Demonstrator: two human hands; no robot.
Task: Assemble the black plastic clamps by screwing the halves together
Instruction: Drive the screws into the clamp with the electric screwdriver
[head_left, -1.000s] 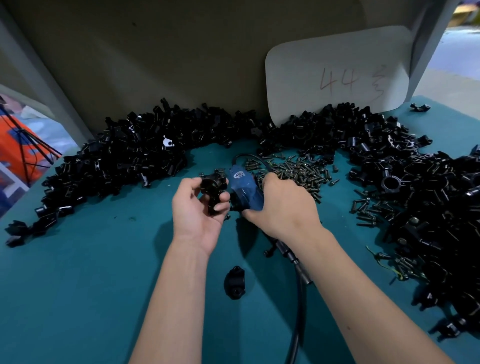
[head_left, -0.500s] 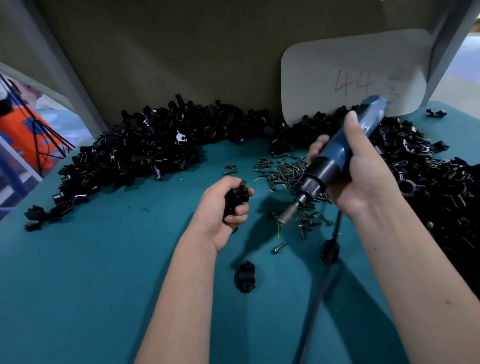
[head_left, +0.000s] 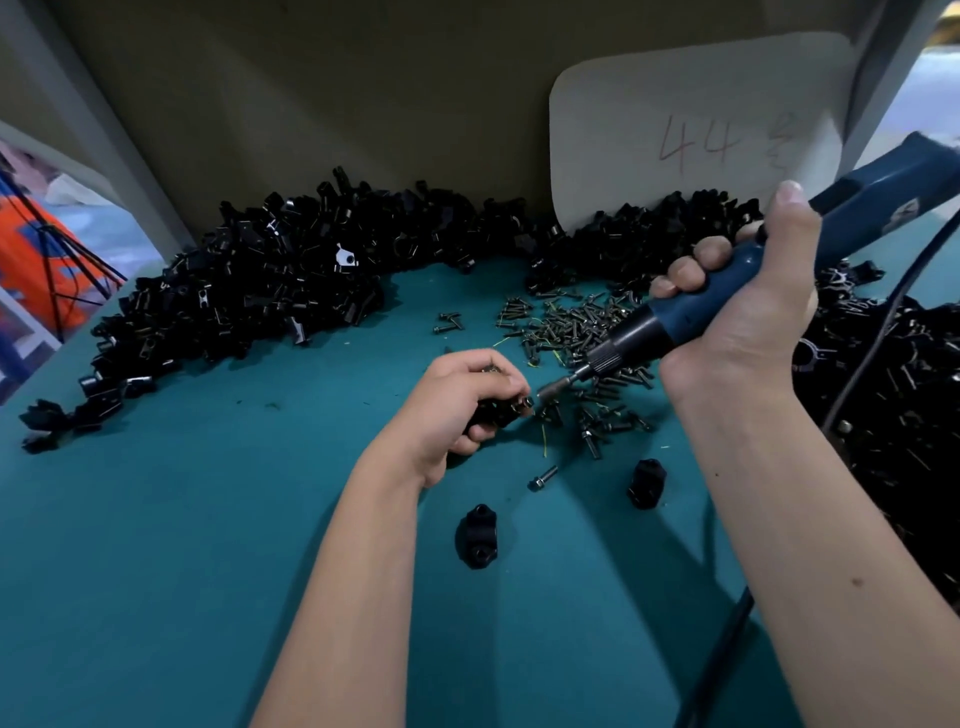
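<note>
My left hand (head_left: 457, 402) grips a black plastic clamp (head_left: 496, 413) low over the teal table, with a screw head showing at its right side. My right hand (head_left: 748, 317) holds a blue electric screwdriver (head_left: 727, 291) tilted down to the left. Its metal bit (head_left: 558, 385) points at the screw on the clamp and sits just beside it. A heap of loose screws (head_left: 566, 327) lies behind the bit. Two black clamp pieces rest on the table, one (head_left: 475, 535) in front of my left wrist and one (head_left: 647, 482) near my right forearm.
Large piles of black clamp halves ring the table at the back left (head_left: 249, 291) and right (head_left: 893, 395). A single screw (head_left: 543, 477) lies near my left wrist. A white card marked 44 (head_left: 696, 135) leans on the back wall. The screwdriver's cable (head_left: 711, 660) trails to the front edge.
My right hand lifted the screwdriver off the table, swung it up and right, then brought its bit down to the clamp. My left hand turned the clamp toward the bit.
</note>
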